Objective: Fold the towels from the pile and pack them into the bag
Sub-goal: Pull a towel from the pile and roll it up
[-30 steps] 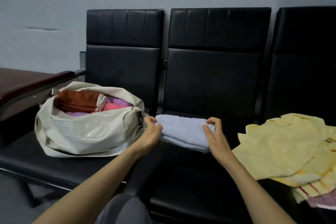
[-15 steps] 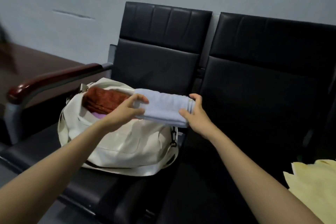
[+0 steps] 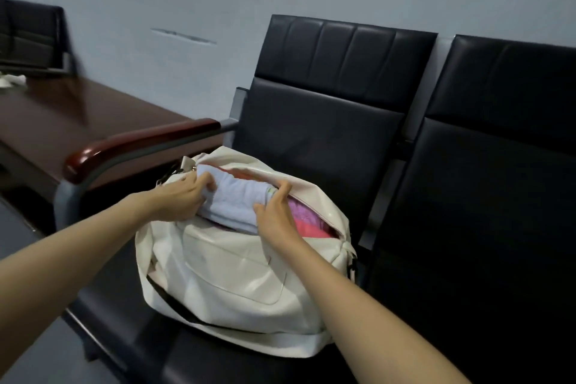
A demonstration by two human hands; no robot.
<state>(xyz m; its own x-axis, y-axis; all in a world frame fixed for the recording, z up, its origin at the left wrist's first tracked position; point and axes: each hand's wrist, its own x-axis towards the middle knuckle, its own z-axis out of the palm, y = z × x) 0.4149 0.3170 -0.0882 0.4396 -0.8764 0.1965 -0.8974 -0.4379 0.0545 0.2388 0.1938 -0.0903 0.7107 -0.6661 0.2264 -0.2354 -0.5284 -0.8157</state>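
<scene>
Both ends gripped — left hand (image 3: pixel 184 196) and right hand (image 3: pixel 274 215) pinch the folded towel (image 3: pixel 237 199), likely so the fold holds. It sits in the bag (image 3: pixel 230 274)'s open top.

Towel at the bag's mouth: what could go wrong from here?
1. The towel sits high in the bag, which already looks full; it may bulge out and keep the bag from closing.
2. The left hand and right hand grip its ends, so pushing down could undo the fold.

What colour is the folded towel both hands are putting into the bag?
Pale blue, almost lavender-white; the folded towel shows clearly in the head view, its only view.
</scene>
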